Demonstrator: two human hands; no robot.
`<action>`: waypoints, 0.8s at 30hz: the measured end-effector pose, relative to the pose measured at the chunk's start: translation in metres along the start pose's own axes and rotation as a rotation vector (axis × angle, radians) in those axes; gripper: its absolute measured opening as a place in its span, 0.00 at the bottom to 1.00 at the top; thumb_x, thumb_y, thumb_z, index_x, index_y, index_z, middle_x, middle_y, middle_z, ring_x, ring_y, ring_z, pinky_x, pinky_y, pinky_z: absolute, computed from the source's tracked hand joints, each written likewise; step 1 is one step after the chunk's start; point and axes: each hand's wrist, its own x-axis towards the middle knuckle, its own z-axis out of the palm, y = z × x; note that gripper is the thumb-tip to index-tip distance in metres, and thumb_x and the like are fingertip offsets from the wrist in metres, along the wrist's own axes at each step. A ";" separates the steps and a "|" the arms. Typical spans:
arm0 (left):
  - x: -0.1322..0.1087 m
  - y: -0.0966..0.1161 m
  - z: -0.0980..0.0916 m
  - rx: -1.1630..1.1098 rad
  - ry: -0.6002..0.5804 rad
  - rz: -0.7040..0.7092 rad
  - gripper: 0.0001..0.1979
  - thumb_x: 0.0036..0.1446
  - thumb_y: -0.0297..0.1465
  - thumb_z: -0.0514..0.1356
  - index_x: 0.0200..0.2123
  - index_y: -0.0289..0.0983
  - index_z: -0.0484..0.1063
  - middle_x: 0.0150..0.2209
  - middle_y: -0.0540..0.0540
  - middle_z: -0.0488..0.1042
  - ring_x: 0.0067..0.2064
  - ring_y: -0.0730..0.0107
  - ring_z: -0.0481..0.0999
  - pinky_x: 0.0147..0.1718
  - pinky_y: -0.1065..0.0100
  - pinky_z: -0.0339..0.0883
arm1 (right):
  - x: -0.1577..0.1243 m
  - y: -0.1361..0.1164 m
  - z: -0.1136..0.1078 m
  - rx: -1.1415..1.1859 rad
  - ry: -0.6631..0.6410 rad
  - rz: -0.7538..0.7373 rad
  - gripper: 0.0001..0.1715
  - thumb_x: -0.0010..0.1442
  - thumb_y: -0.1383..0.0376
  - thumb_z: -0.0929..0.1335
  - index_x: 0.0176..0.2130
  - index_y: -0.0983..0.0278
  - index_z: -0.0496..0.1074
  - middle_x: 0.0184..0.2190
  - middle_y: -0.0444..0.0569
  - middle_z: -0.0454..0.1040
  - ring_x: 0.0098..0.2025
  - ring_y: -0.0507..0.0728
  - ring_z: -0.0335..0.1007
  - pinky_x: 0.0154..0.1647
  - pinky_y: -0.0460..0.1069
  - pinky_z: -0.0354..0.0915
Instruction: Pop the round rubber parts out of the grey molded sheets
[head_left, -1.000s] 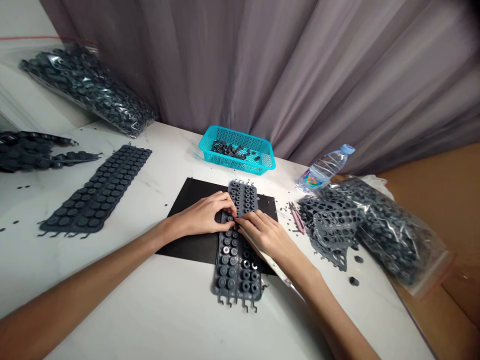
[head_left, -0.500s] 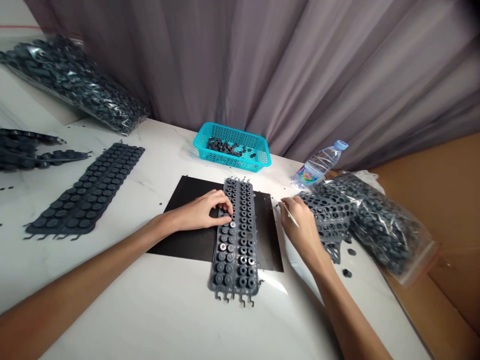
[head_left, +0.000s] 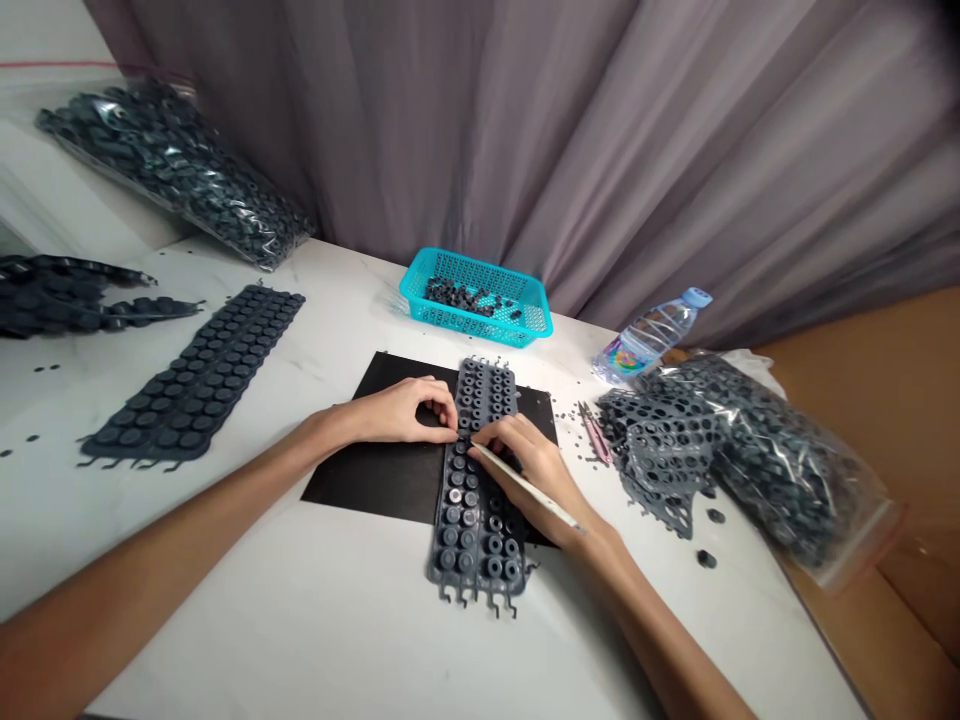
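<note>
A dark grey molded sheet (head_left: 459, 530) with rows of round studs lies lengthwise in front of me, over a black mat (head_left: 382, 480). My left hand (head_left: 409, 410) is at its left edge, thumb and forefinger closed at the studs; whatever they pinch is too small to make out. Across the sheet's right rows rests my right hand (head_left: 536, 470), its fingertips close to the left ones. A slim white pen-like stick (head_left: 525, 485) is held in it, slanting back over the hand toward the wrist. Both sets of fingertips hide a few studs.
Behind the mat stands a turquoise basket (head_left: 480, 325) with small dark pieces. To the right are pink-handled snips (head_left: 595, 435), perforated grey sheets (head_left: 660, 460), a bottle (head_left: 649, 335) and a filled bag (head_left: 795, 470). Another studded sheet (head_left: 199, 370) and bag (head_left: 180, 165) are at left.
My right hand has moved left from beside the mat onto the studded sheet, bringing the stick along and uncovering the pink snips. My left hand stays at the sheet, its fingertips closer together.
</note>
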 end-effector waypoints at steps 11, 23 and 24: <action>0.001 -0.001 0.005 -0.052 0.034 -0.008 0.07 0.56 0.36 0.67 0.36 0.40 0.78 0.37 0.47 0.77 0.42 0.63 0.72 0.43 0.61 0.66 | 0.000 0.003 -0.001 -0.090 -0.004 -0.053 0.09 0.73 0.58 0.65 0.46 0.59 0.72 0.41 0.50 0.75 0.44 0.58 0.70 0.47 0.53 0.69; 0.000 -0.002 0.006 -0.022 0.036 -0.007 0.06 0.55 0.34 0.68 0.35 0.40 0.78 0.36 0.48 0.76 0.43 0.63 0.71 0.43 0.62 0.64 | 0.004 0.005 0.010 -0.427 -0.027 -0.145 0.14 0.74 0.59 0.63 0.53 0.62 0.71 0.43 0.53 0.75 0.46 0.60 0.72 0.48 0.54 0.71; 0.000 -0.002 0.006 -0.022 0.036 -0.007 0.06 0.55 0.34 0.68 0.35 0.40 0.78 0.36 0.48 0.76 0.43 0.63 0.71 0.43 0.62 0.64 | 0.004 0.006 0.012 -0.469 -0.029 -0.171 0.14 0.74 0.60 0.62 0.53 0.62 0.71 0.43 0.54 0.75 0.46 0.61 0.72 0.48 0.54 0.71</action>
